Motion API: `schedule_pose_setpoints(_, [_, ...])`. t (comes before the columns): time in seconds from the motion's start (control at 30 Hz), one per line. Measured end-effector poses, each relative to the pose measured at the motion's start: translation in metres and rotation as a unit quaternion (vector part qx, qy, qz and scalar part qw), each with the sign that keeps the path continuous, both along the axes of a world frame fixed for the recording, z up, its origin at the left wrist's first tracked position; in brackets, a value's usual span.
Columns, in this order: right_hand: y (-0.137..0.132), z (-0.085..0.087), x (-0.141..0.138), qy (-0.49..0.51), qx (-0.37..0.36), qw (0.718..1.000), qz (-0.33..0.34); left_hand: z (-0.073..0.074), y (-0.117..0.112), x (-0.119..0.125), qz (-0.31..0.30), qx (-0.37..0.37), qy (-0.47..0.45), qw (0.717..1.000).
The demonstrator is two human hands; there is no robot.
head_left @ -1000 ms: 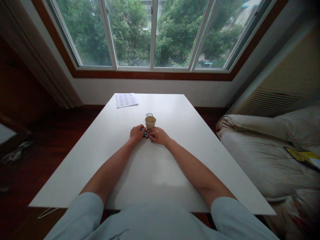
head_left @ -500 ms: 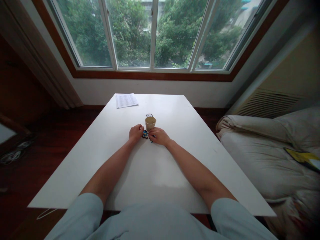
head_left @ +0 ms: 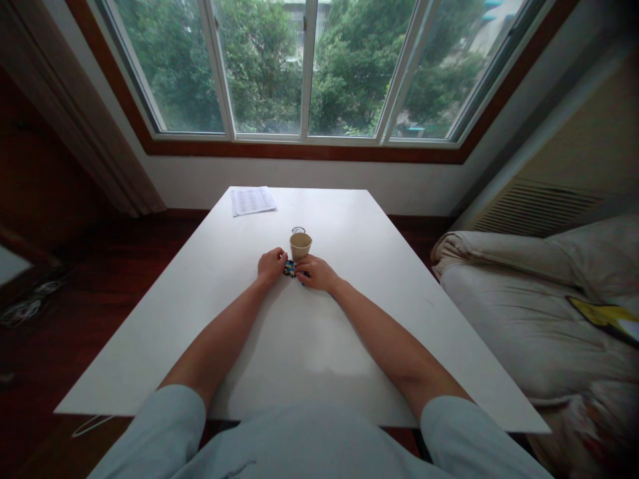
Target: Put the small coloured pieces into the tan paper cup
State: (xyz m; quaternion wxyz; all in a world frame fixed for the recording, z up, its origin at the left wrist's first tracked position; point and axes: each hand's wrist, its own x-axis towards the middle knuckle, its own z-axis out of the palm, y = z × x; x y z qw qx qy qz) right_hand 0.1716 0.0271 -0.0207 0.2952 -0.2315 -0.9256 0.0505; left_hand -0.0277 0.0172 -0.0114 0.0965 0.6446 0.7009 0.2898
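A small cluster of dark, blue and yellow bead-like pieces (head_left: 289, 269) lies on the white table (head_left: 309, 339), between my two hands. My left hand (head_left: 271, 264) rests on the tabletop at the cluster's left edge, its fingers loosely curved and a gap showing near the thumb. Over the right side of the cluster is my right hand (head_left: 317, 271), fingers bent but apart, touching some of the pieces and partly hiding them. Just behind the pieces stands an upright paper cup (head_left: 300, 247), its bottom partly covered by my right fingers. Its inside looks plain tan.
A thin ring-shaped item (head_left: 298, 230), too small to make out, lies behind the cup. Printed sheets (head_left: 252, 201) are at the table's far left corner. To the right is a padded sofa (head_left: 489, 319); a window (head_left: 304, 73) is beyond the table.
The pieces near my right fingers have drawn closer to the cluster, and my right hand has shifted very slightly. My left hand and the cup have stayed put.
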Motion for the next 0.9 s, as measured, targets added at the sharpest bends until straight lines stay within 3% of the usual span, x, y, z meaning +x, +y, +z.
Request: schedule_pose_setpoints(0.9, [0.0073,-0.0075,0.0,-0.024,-0.046,0.999,-0.002,0.0027,-0.0004,0.0025,0.005,-0.039,0.021,0.999])
